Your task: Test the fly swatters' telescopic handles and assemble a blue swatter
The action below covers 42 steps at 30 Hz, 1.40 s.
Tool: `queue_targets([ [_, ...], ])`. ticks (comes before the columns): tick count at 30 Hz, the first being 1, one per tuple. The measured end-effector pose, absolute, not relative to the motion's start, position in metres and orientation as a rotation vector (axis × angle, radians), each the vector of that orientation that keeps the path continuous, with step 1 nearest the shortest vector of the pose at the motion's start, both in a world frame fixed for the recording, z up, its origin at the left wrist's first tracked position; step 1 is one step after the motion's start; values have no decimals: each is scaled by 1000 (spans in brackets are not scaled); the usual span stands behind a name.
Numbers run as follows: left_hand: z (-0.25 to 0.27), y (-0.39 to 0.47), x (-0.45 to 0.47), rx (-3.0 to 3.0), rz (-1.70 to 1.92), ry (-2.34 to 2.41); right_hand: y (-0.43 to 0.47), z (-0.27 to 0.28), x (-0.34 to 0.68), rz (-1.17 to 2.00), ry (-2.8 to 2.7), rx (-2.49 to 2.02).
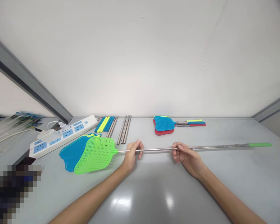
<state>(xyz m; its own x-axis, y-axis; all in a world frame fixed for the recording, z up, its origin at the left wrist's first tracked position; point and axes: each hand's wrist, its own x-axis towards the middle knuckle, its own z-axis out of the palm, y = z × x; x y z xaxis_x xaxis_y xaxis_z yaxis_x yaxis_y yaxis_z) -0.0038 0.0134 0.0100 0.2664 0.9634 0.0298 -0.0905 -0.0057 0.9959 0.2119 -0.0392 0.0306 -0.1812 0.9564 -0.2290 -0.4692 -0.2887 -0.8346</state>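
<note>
On my head view I list one green fly swatter (158,150), its slim steel rod drawn out long and lying crosswise above the grey tabletop (144,189), mesh head (95,155) to the left, green handle (260,144) to the far right; I cannot tell whether its rod touches the surface; left hand (132,152), closed round the rod near the mesh head; right hand (188,157), fingers and thumb gripping the same rod farther along, well apart from the left; blue mesh heads (68,154), partly covered in my view by the green one; white power strip (90,123), set aslant behind these, with a white plug (64,126) in it; blue and yellow handle grips (105,124), side by side in a row near the strip's end; three steel tubes (124,130), just right of that row; one stack of fly swatters (164,123), near the back wall (144,62), blue over red, a yellow edge showing, their handles pointing right; clear plastic bags (11,133), at the left edge, blurred.
</note>
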Motion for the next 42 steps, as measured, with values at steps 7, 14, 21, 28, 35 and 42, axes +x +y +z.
queue_targets([
  [7,8,14,-3,1294,1054,947,-39,30,212,1687,-740,-942],
  [14,6,15,-3,1303,1039,916,-38,29,213,1684,-738,-932],
  [21,8,14,-2,1315,1034,889,-37,28,215,1686,-720,-931],
  [28,9,14,-2,1319,1037,880,-37,27,216,1694,-726,-931],
  [35,10,13,-2,1339,987,864,-37,26,218,1716,-782,-915],
  [42,22,5,-2,1530,725,816,-38,22,218,1730,-918,-905],
])
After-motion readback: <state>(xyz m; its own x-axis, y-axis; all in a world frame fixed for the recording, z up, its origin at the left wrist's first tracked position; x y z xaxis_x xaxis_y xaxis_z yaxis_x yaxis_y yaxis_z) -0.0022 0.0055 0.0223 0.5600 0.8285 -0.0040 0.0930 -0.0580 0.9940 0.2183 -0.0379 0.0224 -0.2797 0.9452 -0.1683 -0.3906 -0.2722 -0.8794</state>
